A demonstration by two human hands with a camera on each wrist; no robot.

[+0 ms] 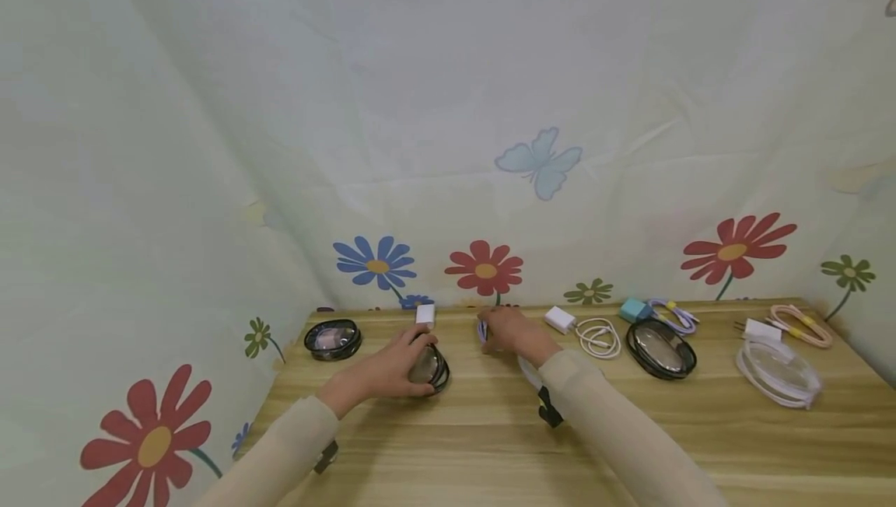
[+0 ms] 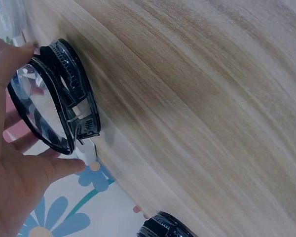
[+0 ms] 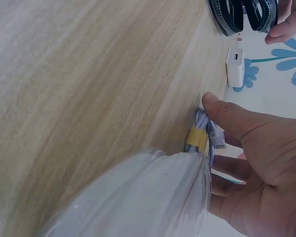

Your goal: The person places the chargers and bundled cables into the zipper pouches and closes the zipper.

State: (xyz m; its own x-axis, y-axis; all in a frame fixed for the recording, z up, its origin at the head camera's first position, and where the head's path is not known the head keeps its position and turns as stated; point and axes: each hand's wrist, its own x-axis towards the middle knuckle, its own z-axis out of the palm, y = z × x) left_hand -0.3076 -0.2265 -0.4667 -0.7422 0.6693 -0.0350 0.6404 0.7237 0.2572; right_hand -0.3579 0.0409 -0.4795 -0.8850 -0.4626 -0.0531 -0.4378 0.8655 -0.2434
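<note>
My left hand (image 1: 381, 367) grips a round clear pouch with black zip trim (image 2: 64, 94). In the left wrist view its lid stands tilted away from its base, thumb and fingers spread around the rim. My right hand (image 1: 511, 332) pinches a coiled purple cable (image 3: 201, 123) with a yellow tie, thumb at its top end and fingers behind it. Right beside that cable lies a clear pouch with white trim (image 3: 148, 197), mostly covered by the right arm in the head view. Behind the left hand sits a white charger plug (image 1: 425, 315).
Another black-trimmed pouch (image 1: 332, 340) lies at the left end. To the right are a white plug (image 1: 560, 319), a white cable (image 1: 598, 338), a teal plug (image 1: 635, 309), a second purple cable (image 1: 672, 316), more pouches (image 1: 778, 372) and a pink cable (image 1: 801, 326). A patterned curtain hangs behind.
</note>
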